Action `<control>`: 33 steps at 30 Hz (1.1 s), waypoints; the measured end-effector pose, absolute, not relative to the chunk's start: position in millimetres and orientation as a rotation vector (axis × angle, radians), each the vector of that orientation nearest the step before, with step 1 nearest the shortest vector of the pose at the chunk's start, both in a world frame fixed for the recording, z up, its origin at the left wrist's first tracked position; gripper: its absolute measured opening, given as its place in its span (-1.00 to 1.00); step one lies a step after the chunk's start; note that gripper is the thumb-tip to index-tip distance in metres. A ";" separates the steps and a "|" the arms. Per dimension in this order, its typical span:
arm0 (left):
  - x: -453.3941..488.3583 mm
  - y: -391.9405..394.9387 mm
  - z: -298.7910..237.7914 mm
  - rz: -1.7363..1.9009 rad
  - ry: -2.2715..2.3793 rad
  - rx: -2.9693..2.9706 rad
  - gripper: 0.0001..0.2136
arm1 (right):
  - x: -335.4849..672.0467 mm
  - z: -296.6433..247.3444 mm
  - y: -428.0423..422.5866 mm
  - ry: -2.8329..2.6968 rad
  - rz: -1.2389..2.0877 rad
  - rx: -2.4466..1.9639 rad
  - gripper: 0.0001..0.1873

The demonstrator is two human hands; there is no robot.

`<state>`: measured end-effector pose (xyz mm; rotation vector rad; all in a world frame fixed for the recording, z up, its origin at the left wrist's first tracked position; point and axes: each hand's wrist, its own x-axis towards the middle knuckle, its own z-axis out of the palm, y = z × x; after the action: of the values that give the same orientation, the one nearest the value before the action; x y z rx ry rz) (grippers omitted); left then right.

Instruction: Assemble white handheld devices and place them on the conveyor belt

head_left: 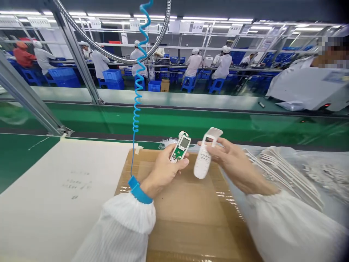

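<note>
My left hand (166, 165) is closed round a small white device housing (180, 147) with a green circuit board and a grey screen facing up. A blue wrist strap (140, 190) with a coiled cord circles my left wrist. In my right hand (231, 158) is a white plastic cover (203, 162), gripped near its upper end and tilted; it has a window opening and several slots. The cover is apart from the housing, a little to its right. Both parts are above a taped brown cardboard sheet (188, 218).
White paper with faint handwriting (76, 218) lies at left. Plastic bags of white parts (289, 174) lie at right. The blue coiled cord (138, 83) hangs in front of me. Beyond the green conveyor belt (114, 118), a person in white (294, 83) is at far right; several others sit further back.
</note>
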<state>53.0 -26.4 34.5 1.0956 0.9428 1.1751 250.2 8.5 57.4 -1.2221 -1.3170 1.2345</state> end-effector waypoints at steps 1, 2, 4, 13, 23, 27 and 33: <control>52.6 -24.8 32.4 1.205 0.996 1.129 -0.53 | 231.8 50.0 13.3 -1.225 1.307 -1.142 -0.57; 51.9 -23.1 30.2 1.235 1.065 1.164 -0.50 | 216.0 41.9 17.0 -1.149 1.363 -1.072 -0.59; 49.8 -20.3 26.4 1.258 1.234 1.186 -0.54 | 194.5 26.8 20.5 -1.067 1.444 -0.960 -0.59; 41.2 -18.9 35.5 0.927 1.044 0.921 -0.66 | 227.9 2.7 26.1 -1.312 1.543 -0.739 -0.37; 31.9 -18.1 34.7 0.992 0.997 1.002 -0.67 | 231.2 12.3 24.9 -1.348 1.420 -0.843 -0.32; 34.5 -12.5 33.3 1.161 1.210 0.954 -0.56 | 235.5 10.2 30.9 -1.244 1.379 -0.851 -0.47; 28.6 -5.7 30.8 1.222 1.132 0.817 -0.37 | 234.7 3.0 33.5 -1.164 1.505 -0.843 -0.63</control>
<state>28.6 -5.7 30.8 0.8169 1.1318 1.2221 234.7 33.5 3.0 -0.8426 -1.1642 1.5053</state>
